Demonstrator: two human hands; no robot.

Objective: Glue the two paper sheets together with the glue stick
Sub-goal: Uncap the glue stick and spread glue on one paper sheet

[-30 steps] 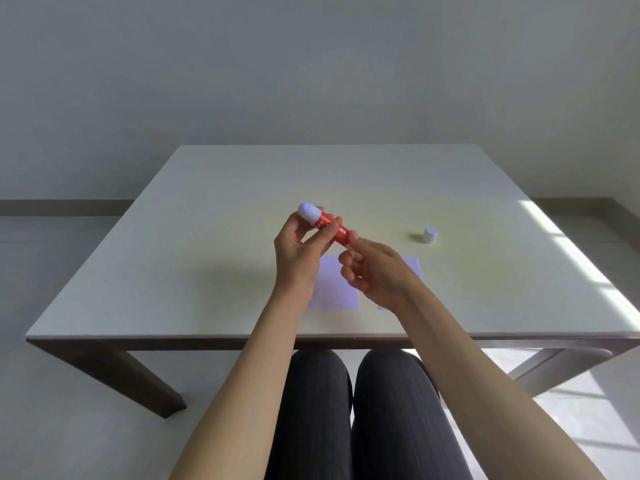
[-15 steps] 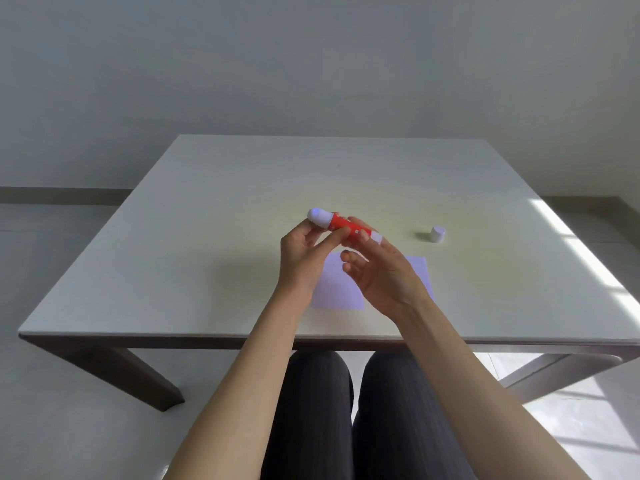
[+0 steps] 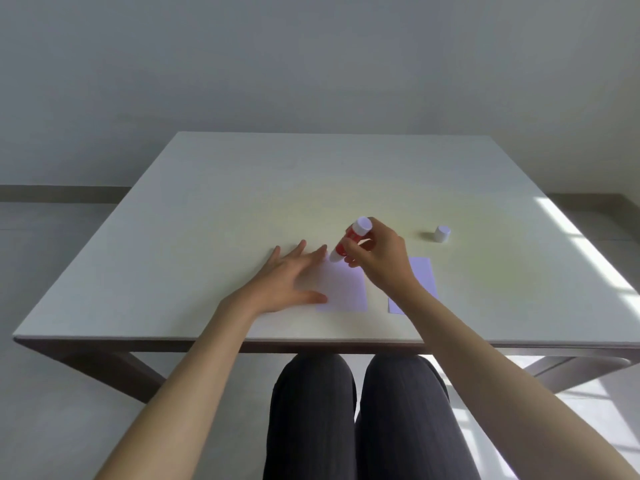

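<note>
Two pale lilac paper sheets lie side by side near the front of the white table (image 3: 207, 237). My left hand (image 3: 291, 278) rests flat, fingers spread, on the left edge of the left sheet (image 3: 346, 289). My right hand (image 3: 377, 254) grips the red glue stick (image 3: 349, 239), tilted with its white tip down at that sheet's far edge. My right wrist hides part of the right sheet (image 3: 424, 273).
The glue stick's white cap (image 3: 442, 233) stands on the table to the right, beyond the right sheet. My knees show under the table's front edge. A patch of sunlight falls on the table's right side.
The glue stick passed from both hands into my right hand alone and swung tip-down to the left sheet. My left hand let go and dropped flat onto that sheet.
</note>
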